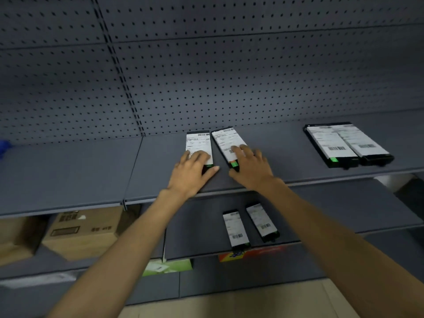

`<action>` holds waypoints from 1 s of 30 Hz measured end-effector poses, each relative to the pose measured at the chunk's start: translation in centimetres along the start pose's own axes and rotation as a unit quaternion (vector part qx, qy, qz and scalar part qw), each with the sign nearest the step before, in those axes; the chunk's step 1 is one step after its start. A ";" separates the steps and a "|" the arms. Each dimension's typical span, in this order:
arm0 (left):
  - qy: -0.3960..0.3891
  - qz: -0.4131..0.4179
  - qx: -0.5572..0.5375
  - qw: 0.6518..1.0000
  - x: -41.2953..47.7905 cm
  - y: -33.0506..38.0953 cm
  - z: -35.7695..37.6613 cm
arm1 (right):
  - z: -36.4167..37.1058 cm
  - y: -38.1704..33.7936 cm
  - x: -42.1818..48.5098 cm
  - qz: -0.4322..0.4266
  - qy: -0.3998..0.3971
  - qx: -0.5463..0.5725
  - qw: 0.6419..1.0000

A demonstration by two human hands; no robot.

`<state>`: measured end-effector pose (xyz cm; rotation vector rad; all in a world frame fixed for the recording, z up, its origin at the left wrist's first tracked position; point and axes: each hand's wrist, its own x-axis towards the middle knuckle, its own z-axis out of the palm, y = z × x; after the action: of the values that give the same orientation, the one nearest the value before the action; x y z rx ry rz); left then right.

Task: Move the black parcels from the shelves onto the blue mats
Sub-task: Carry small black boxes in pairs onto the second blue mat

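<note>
Well, the person stands close to the upper shelf [68, 173] with both arms stretched out, one hand down on each of two black parcels lying side by side. The left hand [193, 172] rests with its fingers almost straight across the white label of the straight-lying parcel [199, 143], thumb splayed out past the near end. The right hand [251, 168] fans its fingers over the label of the slanted parcel [223, 140], thumb at the green-tabbed near end. Neither hand is wrapped round anything; to me they look flat and pressing, as you would to drag a thin, flat packet toward the shelf edge, where fingers can get under it. These parcels lie too flush on the metal to pinch where they are. Taking one in each hand looks like a way to halve the trips. Another pair of parcels [344, 145] sits well off to the right on the same shelf, touching each other, and two more parcels [249, 226] lie on the lower shelf [344, 210] beneath. So I would say much of the job remains. Cardboard boxes [82, 230] are stored lower left. A scrap of something blue [2, 145] shows at the far left edge, too little to call it a mat.
</note>
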<state>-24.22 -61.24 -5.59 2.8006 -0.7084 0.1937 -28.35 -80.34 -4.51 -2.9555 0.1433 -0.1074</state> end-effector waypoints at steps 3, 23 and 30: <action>0.017 -0.077 0.018 0.997 -0.2 0.7 0.1 | -0.1 1.0 0.7 0.012 -0.004 0.022 1.000; 0.198 -0.397 -0.040 0.895 -5.0 -1.4 -5.5 | -3.1 -6.2 6.8 -0.200 0.020 0.125 0.972; 0.269 -0.486 -0.003 0.832 -15.0 -6.7 -10.1 | -2.9 -18.3 3.7 -0.326 0.021 0.145 0.934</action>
<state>-34.79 -46.03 -0.07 2.5076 0.8297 0.7069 -23.31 -63.31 1.87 -2.5796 -0.7837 -0.2513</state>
